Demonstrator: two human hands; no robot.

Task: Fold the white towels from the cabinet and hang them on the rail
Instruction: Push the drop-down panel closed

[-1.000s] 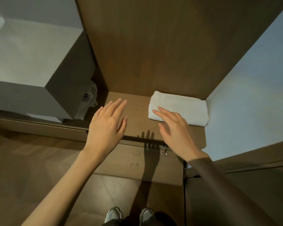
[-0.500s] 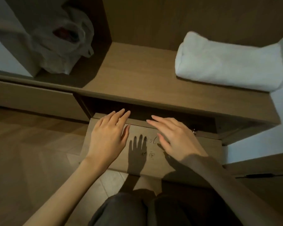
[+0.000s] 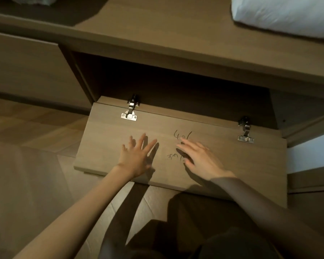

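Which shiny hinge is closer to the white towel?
The right-hand hinge, at the door's right end below the towel. The other hinge sits farther left, above the left hand.

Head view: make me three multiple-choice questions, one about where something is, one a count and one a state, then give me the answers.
1. Where is the towel?
A. on the floor
B. on a chair
C. on the shelf

2. How many hinges show on the door?
A. one
B. two
C. four

3. The door is:
A. folded down open
B. shut
C. taken off

Answers:
1 C, the towel lies on the shelf top at the upper right.
2 B, one hinge sits near the left of the door's back edge and one near the right.
3 A, the door lies folded out on its hinges with its inner face up, and the dark opening shows behind it.
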